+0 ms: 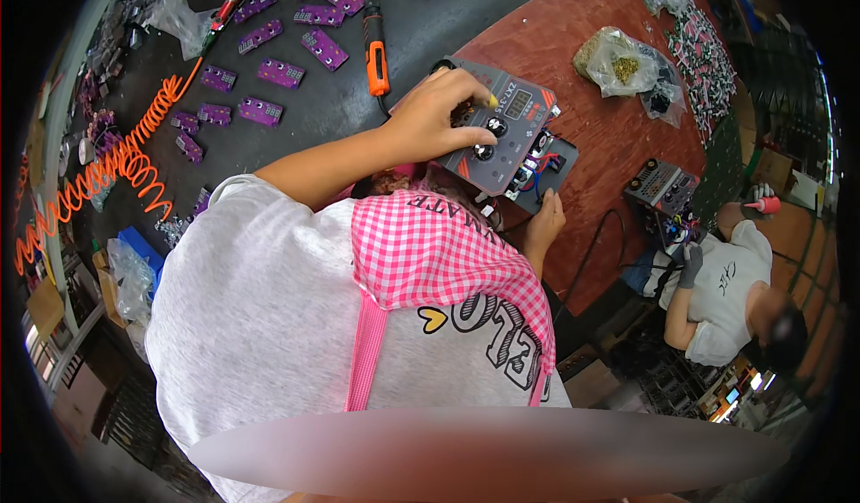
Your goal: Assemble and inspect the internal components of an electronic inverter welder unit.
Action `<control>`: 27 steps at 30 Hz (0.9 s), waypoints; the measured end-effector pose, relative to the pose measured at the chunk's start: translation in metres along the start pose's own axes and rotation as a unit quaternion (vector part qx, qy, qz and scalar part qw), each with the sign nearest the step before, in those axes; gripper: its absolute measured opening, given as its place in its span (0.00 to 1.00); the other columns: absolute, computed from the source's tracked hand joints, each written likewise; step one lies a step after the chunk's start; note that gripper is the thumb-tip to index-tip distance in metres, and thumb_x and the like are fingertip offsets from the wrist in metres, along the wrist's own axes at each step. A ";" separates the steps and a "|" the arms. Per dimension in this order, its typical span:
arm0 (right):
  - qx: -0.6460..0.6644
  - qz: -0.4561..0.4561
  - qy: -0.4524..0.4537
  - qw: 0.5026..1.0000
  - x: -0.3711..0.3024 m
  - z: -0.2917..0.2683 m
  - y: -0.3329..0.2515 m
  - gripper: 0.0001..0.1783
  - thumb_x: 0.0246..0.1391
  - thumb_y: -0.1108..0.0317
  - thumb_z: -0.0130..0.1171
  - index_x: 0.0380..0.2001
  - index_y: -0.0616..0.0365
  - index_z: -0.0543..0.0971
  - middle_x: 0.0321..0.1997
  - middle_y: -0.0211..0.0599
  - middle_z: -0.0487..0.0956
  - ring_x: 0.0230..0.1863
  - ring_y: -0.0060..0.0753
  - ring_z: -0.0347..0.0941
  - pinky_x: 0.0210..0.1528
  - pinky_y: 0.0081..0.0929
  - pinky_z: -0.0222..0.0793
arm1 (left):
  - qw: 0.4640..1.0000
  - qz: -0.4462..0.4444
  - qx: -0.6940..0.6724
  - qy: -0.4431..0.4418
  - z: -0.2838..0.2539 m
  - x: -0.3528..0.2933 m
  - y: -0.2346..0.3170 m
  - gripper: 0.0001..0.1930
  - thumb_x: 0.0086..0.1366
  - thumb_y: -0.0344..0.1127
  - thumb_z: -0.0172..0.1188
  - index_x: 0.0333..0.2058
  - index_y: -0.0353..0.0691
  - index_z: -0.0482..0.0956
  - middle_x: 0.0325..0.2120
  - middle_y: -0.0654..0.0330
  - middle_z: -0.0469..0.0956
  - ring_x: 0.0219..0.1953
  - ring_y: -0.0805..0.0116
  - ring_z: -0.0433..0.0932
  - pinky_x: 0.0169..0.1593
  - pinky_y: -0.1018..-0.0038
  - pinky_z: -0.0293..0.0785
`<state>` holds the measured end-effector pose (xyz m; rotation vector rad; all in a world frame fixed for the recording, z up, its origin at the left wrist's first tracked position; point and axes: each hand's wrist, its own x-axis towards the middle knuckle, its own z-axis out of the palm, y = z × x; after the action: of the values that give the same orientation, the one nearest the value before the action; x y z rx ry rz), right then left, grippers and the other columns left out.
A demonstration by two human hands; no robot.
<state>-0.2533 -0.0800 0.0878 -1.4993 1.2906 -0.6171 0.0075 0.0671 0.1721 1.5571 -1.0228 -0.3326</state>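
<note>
A grey control panel (528, 127) with a small display and black knobs (496, 127) lies tilted before me. My left hand (441, 113) reaches over its left side, thumb and fingers bent around the knob area; what lies under the palm is hidden. Behind the panel, on its right, show a circuit board and coloured wires (540, 167). Below these, my right hand (545, 223) grips the edge of a dark casing plate (563, 170). A yellow spot (493, 101) shows at my left index fingertip.
Purple circuit boards (260, 111) are spread on the dark table at left, beside an orange coiled hose (143, 149). An orange-black screwdriver (376, 60) lies beyond my left hand. A bag of brass parts (623, 66) rests on the red board (573, 10). A gloved co-worker (721, 275) handles another unit (663, 188).
</note>
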 end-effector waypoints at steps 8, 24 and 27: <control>0.048 -0.039 -0.036 0.997 0.004 -0.004 0.011 0.16 0.66 0.63 0.51 0.35 0.68 0.79 0.30 0.22 0.75 0.31 0.14 0.67 0.34 0.17 0.62 | 0.986 0.153 0.048 -0.054 0.005 0.009 -0.003 0.16 0.50 0.44 0.72 0.33 0.40 0.82 0.34 0.61 0.77 0.41 0.59 0.73 0.46 0.67 0.68; 0.053 -0.001 -0.013 0.999 0.007 -0.002 0.017 0.16 0.65 0.64 0.51 0.33 0.68 0.78 0.29 0.21 0.73 0.30 0.14 0.64 0.32 0.17 0.60 | 0.992 0.088 0.089 -0.036 0.008 0.005 0.010 0.10 0.54 0.36 0.70 0.34 0.41 0.82 0.30 0.61 0.77 0.35 0.60 0.73 0.42 0.67 0.68; 0.042 0.007 -0.011 0.999 0.007 -0.003 0.018 0.16 0.65 0.64 0.51 0.32 0.68 0.77 0.28 0.21 0.72 0.30 0.13 0.63 0.32 0.17 0.59 | 0.992 0.076 0.082 -0.051 0.008 0.004 0.009 0.11 0.54 0.35 0.69 0.36 0.42 0.82 0.31 0.61 0.77 0.36 0.60 0.74 0.43 0.67 0.68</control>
<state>-0.2612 -0.0860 0.0706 -1.4234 1.2416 -0.6367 0.0000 0.0594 0.1788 1.6090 -1.2672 -0.2286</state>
